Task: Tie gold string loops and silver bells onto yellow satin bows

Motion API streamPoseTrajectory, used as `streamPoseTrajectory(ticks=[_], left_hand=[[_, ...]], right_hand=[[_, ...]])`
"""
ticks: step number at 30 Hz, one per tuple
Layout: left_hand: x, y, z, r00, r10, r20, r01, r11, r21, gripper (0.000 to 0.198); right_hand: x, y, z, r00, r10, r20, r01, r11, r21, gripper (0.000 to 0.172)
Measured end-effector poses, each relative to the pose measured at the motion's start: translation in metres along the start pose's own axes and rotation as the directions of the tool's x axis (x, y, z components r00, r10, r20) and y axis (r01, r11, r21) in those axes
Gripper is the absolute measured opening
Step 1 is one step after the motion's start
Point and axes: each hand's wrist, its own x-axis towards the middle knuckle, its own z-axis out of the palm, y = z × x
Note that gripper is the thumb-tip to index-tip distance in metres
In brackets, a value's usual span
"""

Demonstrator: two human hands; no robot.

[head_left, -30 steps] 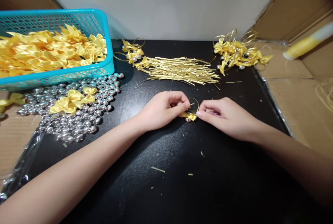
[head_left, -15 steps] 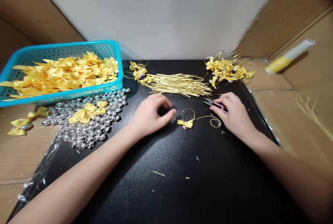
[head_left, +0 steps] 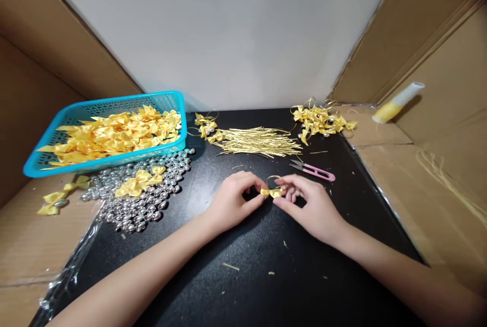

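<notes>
The little yellow bow (head_left: pixel 271 193) is in the middle, between the two hands, just over the black table (head_left: pixel 243 286). Call that bow the center of the clock, with 12 away from the person.

The left hand (head_left: pixel 236 199) is at 9 o'clock. Its thumb and pointing finger pinch the bow's left end. The right hand (head_left: pixel 314 210) is at 3 o'clock. Its thumb and pointing finger are apart, with the bow's right end between their tips; I cannot tell if they squeeze it. A thin gold loop (head_left: pixel 274 176) sticks up from the bow toward 12 o'clock, between the two pointing fingers.

Pink snips (head_left: pixel 319 172) lie at 2 o'clock, near the right hand. Gold strips (head_left: pixel 261 142) lie in a heap near 12. Shiny silver beads (head_left: pixel 142 210) are at 9, and the blue basket (head_left: pixel 181 124) full of bows sits between 9 and 10.
</notes>
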Motion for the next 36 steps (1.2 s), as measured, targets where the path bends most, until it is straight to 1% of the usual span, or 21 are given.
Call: streamPoseTrajectory(ticks=[1,3,5,6,7,9,10,12,14,17,19,21,22,23,25,27,28,31,36], left_hand=[[-0.002,0.004,-0.001,0.999,0.012,-0.044,-0.012,1.0,-0.002,0.005],[-0.004,0.013,-0.004,0.99,0.047,-0.136,-0.05,0.998,-0.025,0.005],[-0.006,0.022,-0.009,0.976,0.084,-0.202,-0.101,0.992,-0.078,0.004],[-0.007,0.025,-0.013,0.972,0.1,-0.215,-0.127,0.986,-0.112,0.001],[-0.008,0.029,-0.016,0.97,0.105,-0.22,-0.137,0.981,-0.138,0.003],[-0.009,0.036,-0.022,0.968,0.096,-0.233,-0.138,0.975,-0.172,0.01],[-0.009,0.039,-0.024,0.97,0.073,-0.234,-0.116,0.978,-0.175,0.011],[-0.01,0.045,-0.027,0.975,0.017,-0.22,-0.055,0.984,-0.171,0.007],[-0.011,0.048,-0.028,0.982,-0.04,-0.183,0.007,0.984,-0.176,0.003],[-0.011,0.048,-0.028,0.986,-0.09,-0.139,0.06,0.976,-0.208,0.003],[-0.011,0.046,-0.028,0.985,-0.074,-0.153,0.039,0.974,-0.222,0.003],[-0.012,0.043,-0.028,0.977,-0.02,-0.214,-0.026,0.977,-0.212,0.004],[-0.012,0.043,-0.027,0.967,0.01,-0.255,-0.061,0.979,-0.193,0.006],[-0.013,0.043,-0.027,0.955,0.036,-0.293,-0.089,0.982,-0.168,0.007],[-0.015,0.043,-0.027,0.937,0.07,-0.342,-0.119,0.985,-0.124,0.01],[-0.017,0.046,-0.027,0.932,0.09,-0.352,-0.133,0.986,-0.102,0.011],[-0.017,0.047,-0.027,0.932,0.097,-0.349,-0.14,0.985,-0.098,0.012],[-0.018,0.05,-0.026,0.933,0.116,-0.341,-0.16,0.982,-0.103,0.012],[-0.019,0.05,-0.022,0.94,0.11,-0.324,-0.17,0.972,-0.163,0.012]], right_hand=[[-0.001,-0.004,0.004,0.999,0.034,-0.002,-0.033,0.997,0.07,0.015],[-0.001,-0.01,0.008,0.998,0.062,-0.011,-0.058,0.973,0.225,0.012],[0.0,-0.016,0.006,0.998,0.052,-0.033,-0.038,0.938,0.344,0.011],[0.0,-0.019,0.004,0.998,0.038,-0.045,-0.018,0.928,0.373,0.01],[0.0,-0.023,0.001,0.998,0.024,-0.054,-0.001,0.924,0.382,0.008],[0.0,-0.029,-0.002,0.997,-0.007,-0.073,0.034,0.923,0.383,0.004],[0.0,-0.032,-0.003,0.996,-0.022,-0.083,0.052,0.923,0.381,0.003],[-0.002,-0.035,-0.002,0.993,-0.057,-0.106,0.093,0.924,0.371,0.003],[-0.004,-0.036,-0.001,0.989,-0.085,-0.12,0.123,0.925,0.359,0.004],[-0.006,-0.036,0.0,0.989,-0.092,-0.112,0.128,0.92,0.371,0.005],[-0.007,-0.036,-0.001,0.988,-0.097,-0.116,0.135,0.912,0.386,0.007],[-0.007,-0.035,-0.002,0.981,-0.121,-0.152,0.17,0.916,0.364,0.01],[-0.007,-0.035,-0.003,0.971,-0.148,-0.19,0.205,0.922,0.33,0.012],[-0.007,-0.035,-0.003,0.954,-0.183,-0.236,0.247,0.928,0.279,0.014],[-0.007,-0.035,-0.004,0.907,-0.27,-0.323,0.33,0.932,0.15,0.016],[-0.008,-0.035,-0.003,0.87,-0.335,-0.361,0.376,0.926,0.047,0.018],[-0.009,-0.035,-0.003,0.866,-0.348,-0.359,0.38,0.925,0.02,0.018],[-0.01,-0.036,-0.001,0.877,-0.345,-0.334,0.369,0.929,0.009,0.015],[-0.011,-0.038,0.002,0.911,-0.301,-0.281,0.336,0.939,0.081,0.01]])
